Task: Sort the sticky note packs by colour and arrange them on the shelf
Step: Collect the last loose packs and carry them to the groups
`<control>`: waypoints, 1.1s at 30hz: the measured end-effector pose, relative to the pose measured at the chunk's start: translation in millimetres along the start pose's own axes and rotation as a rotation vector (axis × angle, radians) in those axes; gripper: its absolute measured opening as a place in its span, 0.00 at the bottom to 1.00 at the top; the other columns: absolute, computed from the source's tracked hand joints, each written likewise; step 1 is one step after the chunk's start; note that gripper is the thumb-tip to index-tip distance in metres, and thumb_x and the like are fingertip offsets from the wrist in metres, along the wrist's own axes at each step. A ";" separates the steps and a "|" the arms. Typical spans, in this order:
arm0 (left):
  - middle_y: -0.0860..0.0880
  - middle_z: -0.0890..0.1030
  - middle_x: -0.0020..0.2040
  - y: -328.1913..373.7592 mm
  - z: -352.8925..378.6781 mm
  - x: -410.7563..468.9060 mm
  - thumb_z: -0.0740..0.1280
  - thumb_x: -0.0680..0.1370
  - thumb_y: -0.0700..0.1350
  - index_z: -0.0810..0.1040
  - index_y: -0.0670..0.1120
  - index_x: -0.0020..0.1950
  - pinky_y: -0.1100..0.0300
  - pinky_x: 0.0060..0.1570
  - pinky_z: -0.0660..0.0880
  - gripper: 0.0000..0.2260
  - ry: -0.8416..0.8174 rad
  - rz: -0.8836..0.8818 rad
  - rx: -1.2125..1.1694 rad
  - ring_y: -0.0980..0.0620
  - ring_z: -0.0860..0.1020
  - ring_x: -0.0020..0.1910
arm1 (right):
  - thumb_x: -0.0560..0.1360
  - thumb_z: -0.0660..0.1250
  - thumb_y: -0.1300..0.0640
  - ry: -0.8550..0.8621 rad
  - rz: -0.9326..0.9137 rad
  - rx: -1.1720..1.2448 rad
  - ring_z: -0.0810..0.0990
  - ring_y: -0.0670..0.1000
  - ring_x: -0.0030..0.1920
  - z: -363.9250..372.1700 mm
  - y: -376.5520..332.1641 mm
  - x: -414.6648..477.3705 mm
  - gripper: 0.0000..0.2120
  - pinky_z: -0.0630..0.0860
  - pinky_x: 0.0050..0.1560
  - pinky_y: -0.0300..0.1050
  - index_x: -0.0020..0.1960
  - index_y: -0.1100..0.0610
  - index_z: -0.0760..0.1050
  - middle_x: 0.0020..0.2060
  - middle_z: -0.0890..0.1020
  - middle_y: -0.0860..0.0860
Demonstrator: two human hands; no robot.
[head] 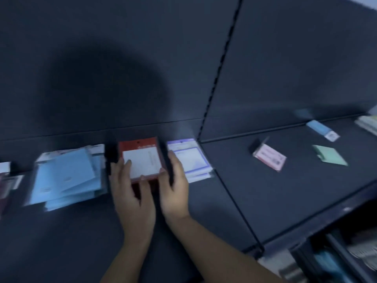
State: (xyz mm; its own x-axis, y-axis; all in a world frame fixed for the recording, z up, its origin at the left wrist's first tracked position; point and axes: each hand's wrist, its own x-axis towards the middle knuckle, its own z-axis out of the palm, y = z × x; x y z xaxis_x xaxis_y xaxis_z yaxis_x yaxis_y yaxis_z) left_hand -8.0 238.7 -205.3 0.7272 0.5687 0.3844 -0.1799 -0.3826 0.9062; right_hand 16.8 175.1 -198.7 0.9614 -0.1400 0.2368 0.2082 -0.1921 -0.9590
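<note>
A red sticky note pack [142, 158] with a white front lies on the dark shelf [255, 190] between two black dividers. My left hand [130, 190] holds its left and near edge, fingers curled at the pack. My right hand [175, 190] grips the black divider [168, 166] along the pack's right side. Left of the red pack lies a pile of light blue packs [67, 176]. Right of it sit purple-bordered packs [191, 160]. On the right shelf section lie a pink pack [269, 157], a green pack [330, 155] and a blue pack [322, 128].
A dark red pack [6, 186] shows at the far left edge. More packs [369, 123] sit at the far right rim. A slotted upright [222, 64] splits the back panel. Below the shelf's front edge, lower right, a lower level holds blurred goods [334, 260].
</note>
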 end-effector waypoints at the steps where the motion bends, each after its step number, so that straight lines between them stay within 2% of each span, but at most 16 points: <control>1: 0.42 0.68 0.69 5.3 -0.1 -1.9 0.59 0.74 0.38 0.70 0.36 0.66 0.48 0.73 0.54 0.20 -0.019 0.052 0.018 0.43 0.61 0.73 | 0.76 0.58 0.61 -0.022 -0.004 -0.007 0.66 0.40 0.69 -5.4 -4.4 -4.5 0.22 0.61 0.69 0.32 0.70 0.58 0.65 0.68 0.70 0.46; 3: 0.47 0.68 0.67 18.1 1.8 -2.9 0.59 0.73 0.36 0.71 0.37 0.65 0.49 0.74 0.50 0.20 -0.043 0.159 0.044 0.48 0.60 0.73 | 0.76 0.57 0.60 -0.063 -0.023 -0.011 0.65 0.39 0.69 -20.5 -12.6 -10.8 0.22 0.61 0.70 0.34 0.70 0.55 0.66 0.69 0.69 0.45; 5: 0.52 0.71 0.63 31.1 7.6 -5.0 0.59 0.73 0.36 0.73 0.40 0.63 0.53 0.72 0.55 0.19 -0.092 0.216 0.013 0.54 0.65 0.68 | 0.75 0.58 0.61 -0.050 -0.060 -0.034 0.66 0.36 0.67 -41.4 -18.3 -11.7 0.21 0.62 0.68 0.32 0.67 0.54 0.69 0.66 0.72 0.44; 6: 0.55 0.74 0.59 38.1 11.6 -8.3 0.59 0.73 0.37 0.75 0.43 0.61 0.58 0.68 0.62 0.17 -0.141 0.207 -0.038 0.56 0.70 0.63 | 0.74 0.59 0.62 -0.025 -0.070 -0.053 0.68 0.36 0.66 -54.6 -19.3 -10.6 0.20 0.63 0.66 0.30 0.66 0.54 0.71 0.65 0.73 0.44; 7: 0.59 0.78 0.53 45.4 16.3 -12.4 0.59 0.72 0.39 0.77 0.46 0.57 0.65 0.59 0.68 0.15 -0.193 0.174 -0.101 0.58 0.75 0.55 | 0.74 0.59 0.65 0.002 -0.067 -0.073 0.69 0.36 0.64 -69.3 -19.5 -8.6 0.19 0.63 0.65 0.29 0.64 0.55 0.72 0.63 0.74 0.44; 9: 0.61 0.81 0.43 55.5 30.0 -23.1 0.59 0.72 0.40 0.78 0.52 0.47 0.73 0.43 0.70 0.11 -0.274 0.102 -0.174 0.62 0.77 0.43 | 0.73 0.61 0.69 0.049 -0.030 -0.130 0.73 0.40 0.61 -102.5 -16.9 -2.9 0.18 0.65 0.64 0.30 0.60 0.58 0.74 0.58 0.76 0.47; 12: 0.58 0.82 0.40 66.7 61.8 -39.6 0.63 0.74 0.37 0.76 0.56 0.41 0.66 0.38 0.71 0.13 -0.422 0.083 -0.092 0.60 0.79 0.40 | 0.73 0.62 0.68 0.060 0.068 -0.310 0.73 0.46 0.60 -162.5 -9.2 4.4 0.16 0.62 0.58 0.23 0.60 0.59 0.73 0.55 0.74 0.47; 16: 0.53 0.82 0.47 77.4 117.1 -70.6 0.66 0.74 0.38 0.79 0.49 0.52 0.62 0.46 0.70 0.09 -0.671 0.052 0.102 0.52 0.79 0.49 | 0.75 0.63 0.63 0.059 0.159 -0.520 0.70 0.47 0.62 -244.7 8.7 7.9 0.17 0.58 0.53 0.24 0.63 0.58 0.71 0.59 0.73 0.50; 20: 0.52 0.80 0.54 103.8 168.5 -116.5 0.66 0.75 0.42 0.77 0.47 0.58 0.58 0.59 0.70 0.12 -0.766 -0.030 0.138 0.53 0.76 0.54 | 0.75 0.64 0.60 -0.016 0.194 -0.629 0.69 0.50 0.65 -312.3 15.6 15.4 0.20 0.59 0.58 0.29 0.67 0.59 0.69 0.65 0.73 0.53; 23: 0.52 0.78 0.56 126.6 200.1 -146.7 0.65 0.75 0.44 0.76 0.47 0.60 0.51 0.63 0.69 0.13 -0.797 -0.073 0.178 0.53 0.75 0.57 | 0.75 0.64 0.59 -0.064 0.170 -0.635 0.69 0.49 0.66 -357.7 19.9 20.6 0.23 0.57 0.55 0.25 0.69 0.59 0.67 0.66 0.72 0.53; 28: 0.51 0.75 0.60 143.9 228.9 -171.8 0.65 0.76 0.46 0.74 0.47 0.62 0.51 0.63 0.68 0.15 -0.776 -0.107 0.269 0.53 0.73 0.59 | 0.75 0.65 0.57 -0.109 0.140 -0.556 0.69 0.48 0.66 -411.3 31.5 25.4 0.22 0.57 0.53 0.24 0.68 0.57 0.68 0.65 0.73 0.51; 33: 0.47 0.71 0.66 147.9 237.1 -170.4 0.64 0.77 0.48 0.70 0.44 0.68 0.51 0.65 0.66 0.21 -0.707 -0.141 0.370 0.50 0.70 0.64 | 0.75 0.65 0.56 -0.166 0.127 -0.504 0.68 0.47 0.66 -429.1 42.8 32.0 0.22 0.58 0.54 0.26 0.68 0.56 0.68 0.65 0.73 0.49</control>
State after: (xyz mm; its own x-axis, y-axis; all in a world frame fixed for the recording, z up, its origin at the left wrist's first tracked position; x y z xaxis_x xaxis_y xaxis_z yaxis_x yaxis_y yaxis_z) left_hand -1.5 -87.4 -178.5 0.9957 0.0821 -0.0433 0.0854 -0.6285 0.7731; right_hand -20.7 -254.5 -165.5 0.9973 -0.0455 0.0572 0.0157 -0.6312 -0.7755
